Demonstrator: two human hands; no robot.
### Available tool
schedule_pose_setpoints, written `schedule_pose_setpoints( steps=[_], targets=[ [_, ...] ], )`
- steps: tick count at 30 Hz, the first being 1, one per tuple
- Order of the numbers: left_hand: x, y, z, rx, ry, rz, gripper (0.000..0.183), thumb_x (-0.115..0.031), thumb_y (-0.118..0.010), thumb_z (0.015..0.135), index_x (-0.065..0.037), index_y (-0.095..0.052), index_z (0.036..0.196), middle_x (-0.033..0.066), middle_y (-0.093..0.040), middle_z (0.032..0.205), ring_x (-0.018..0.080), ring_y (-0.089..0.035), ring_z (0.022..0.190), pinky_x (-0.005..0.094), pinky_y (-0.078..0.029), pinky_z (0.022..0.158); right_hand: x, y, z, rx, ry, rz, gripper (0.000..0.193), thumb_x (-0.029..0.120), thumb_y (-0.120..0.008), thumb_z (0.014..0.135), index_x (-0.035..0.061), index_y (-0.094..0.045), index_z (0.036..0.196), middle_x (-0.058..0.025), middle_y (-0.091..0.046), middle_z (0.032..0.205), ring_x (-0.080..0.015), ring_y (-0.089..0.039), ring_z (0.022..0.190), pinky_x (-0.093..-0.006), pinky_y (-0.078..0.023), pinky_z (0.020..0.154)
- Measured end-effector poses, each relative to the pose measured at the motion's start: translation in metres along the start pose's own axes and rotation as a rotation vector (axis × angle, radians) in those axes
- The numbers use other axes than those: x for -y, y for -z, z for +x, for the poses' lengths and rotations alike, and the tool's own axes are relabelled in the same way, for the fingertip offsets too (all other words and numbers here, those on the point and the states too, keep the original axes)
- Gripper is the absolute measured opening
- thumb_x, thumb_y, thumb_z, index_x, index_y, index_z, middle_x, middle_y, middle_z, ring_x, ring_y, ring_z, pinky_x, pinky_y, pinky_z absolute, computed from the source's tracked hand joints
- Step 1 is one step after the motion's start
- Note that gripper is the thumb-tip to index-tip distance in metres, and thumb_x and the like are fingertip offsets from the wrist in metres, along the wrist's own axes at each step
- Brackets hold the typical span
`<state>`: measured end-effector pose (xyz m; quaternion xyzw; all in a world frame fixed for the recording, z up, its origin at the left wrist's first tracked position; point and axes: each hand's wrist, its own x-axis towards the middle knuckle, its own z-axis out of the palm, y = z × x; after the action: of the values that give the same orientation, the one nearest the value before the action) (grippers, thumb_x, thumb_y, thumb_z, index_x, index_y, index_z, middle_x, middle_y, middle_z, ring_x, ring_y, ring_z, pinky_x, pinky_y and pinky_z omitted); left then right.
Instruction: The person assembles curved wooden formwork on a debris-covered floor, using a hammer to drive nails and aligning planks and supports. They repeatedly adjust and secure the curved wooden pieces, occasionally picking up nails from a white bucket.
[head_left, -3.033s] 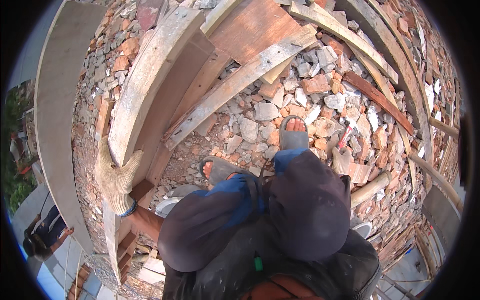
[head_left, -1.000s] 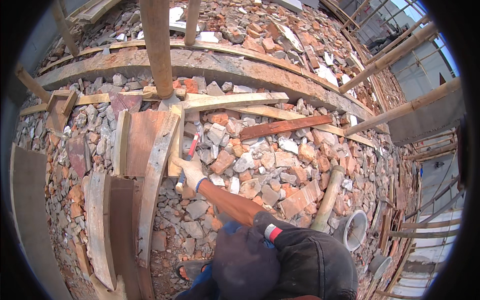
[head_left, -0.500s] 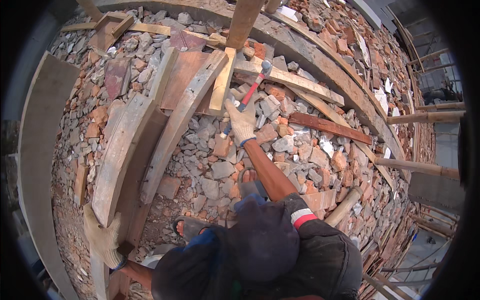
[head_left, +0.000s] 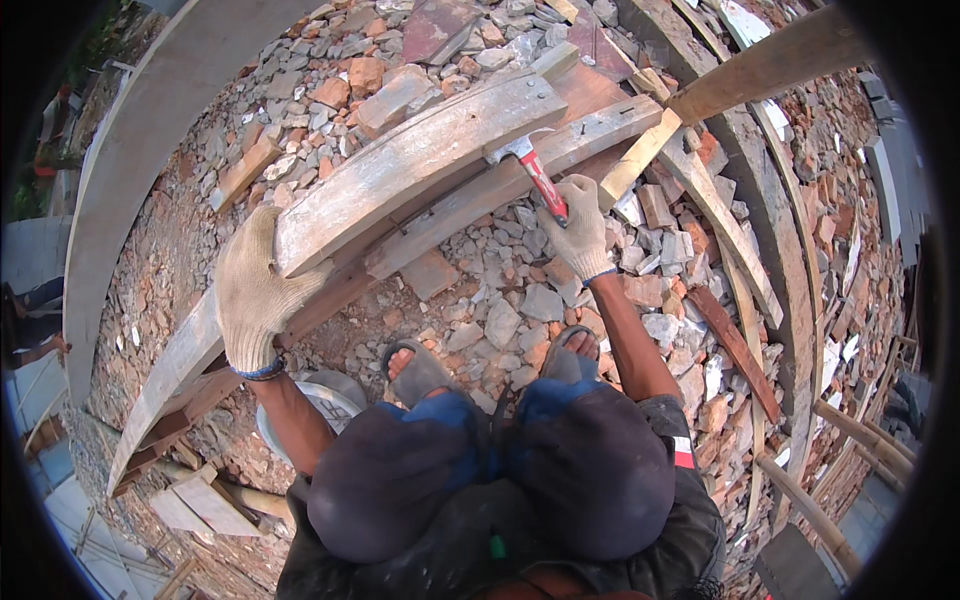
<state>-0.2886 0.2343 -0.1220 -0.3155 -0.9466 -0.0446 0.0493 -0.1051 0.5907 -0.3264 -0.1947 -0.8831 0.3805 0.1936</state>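
Observation:
My right hand (head_left: pixel 578 232), in a cream knit glove, is closed around the red grip of a claw hammer (head_left: pixel 545 186). The metal hammer head lies at the gap between a thick grey wooden beam (head_left: pixel 410 160) and a second beam (head_left: pixel 590 128) beside it; whether it touches the wood, I cannot tell. At the near left end of the thick beam, my gloved left hand (head_left: pixel 258 290) grips the timber, with the thumb under its edge. Small dark nails or holes show near the far end. A reddish-brown board (head_left: pixel 590 92) lies under the beams.
Broken brick and concrete rubble (head_left: pixel 500 320) covers the ground around my sandalled feet. A white bucket (head_left: pixel 335 405) stands by my left forearm. A wooden post (head_left: pixel 760 65) rises at upper right. A short reddish plank (head_left: pixel 735 350) lies at right, and a long curved-looking board (head_left: pixel 130 180) borders the left.
My view has swung left and toward the beams. My right hand has brought the hammer from the rubble to the gap between the beams, and its head now points left. The left hand stays on the beam.

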Motion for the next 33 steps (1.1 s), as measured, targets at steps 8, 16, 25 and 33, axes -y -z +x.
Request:
schedule_pose_setpoints(
  steps=[8,16,25,33],
  targets=[
    [-0.003,0.01,0.012,0.034,0.036,-0.103,0.087,-0.043,-0.092,0.064,-0.004,-0.063,0.136,0.0201,-0.071,0.128,0.0414,-0.068,0.114,0.0496,-0.054,0.098,0.032,-0.034,0.014,0.007,-0.535,1.059,0.07,0.001,-0.066,0.097,0.0093,-0.039,0.161,-0.0108,-0.071,0.099,-0.0152,-0.07,0.07,-0.0243,-0.058,0.057],
    [0.029,-0.02,-0.005,-0.096,0.031,-0.194,0.089,-0.017,-0.089,0.063,0.001,-0.055,0.143,0.0266,-0.067,0.126,0.0482,-0.063,0.117,0.0531,-0.05,0.102,0.047,-0.041,0.046,0.002,-0.697,1.07,0.062,0.003,-0.064,0.086,0.0059,-0.058,0.148,-0.0015,-0.06,0.082,-0.0112,-0.061,0.06,-0.028,-0.052,0.056],
    [-0.003,0.024,0.019,0.488,0.392,-1.054,0.06,-0.036,-0.015,0.115,-0.02,-0.006,0.173,-0.0029,-0.017,0.179,0.0165,-0.007,0.165,0.0665,0.019,0.125,0.039,-0.003,-0.038,-0.259,-0.611,0.749,0.059,0.008,-0.066,0.088,0.006,-0.06,0.147,-0.0012,-0.06,0.077,-0.0093,-0.06,0.063,-0.0278,-0.052,0.054],
    [0.027,-0.017,0.008,0.049,0.033,-0.164,0.1,-0.019,-0.093,0.061,0.008,-0.05,0.148,0.0324,-0.057,0.146,0.047,-0.055,0.137,0.0484,-0.043,0.115,0.016,0.093,-0.088,-0.627,-0.709,1.053,0.054,0.001,-0.062,0.092,0.001,-0.056,0.146,0.0,-0.06,0.077,-0.0103,-0.061,0.061,-0.026,-0.056,0.053]
  ],
)
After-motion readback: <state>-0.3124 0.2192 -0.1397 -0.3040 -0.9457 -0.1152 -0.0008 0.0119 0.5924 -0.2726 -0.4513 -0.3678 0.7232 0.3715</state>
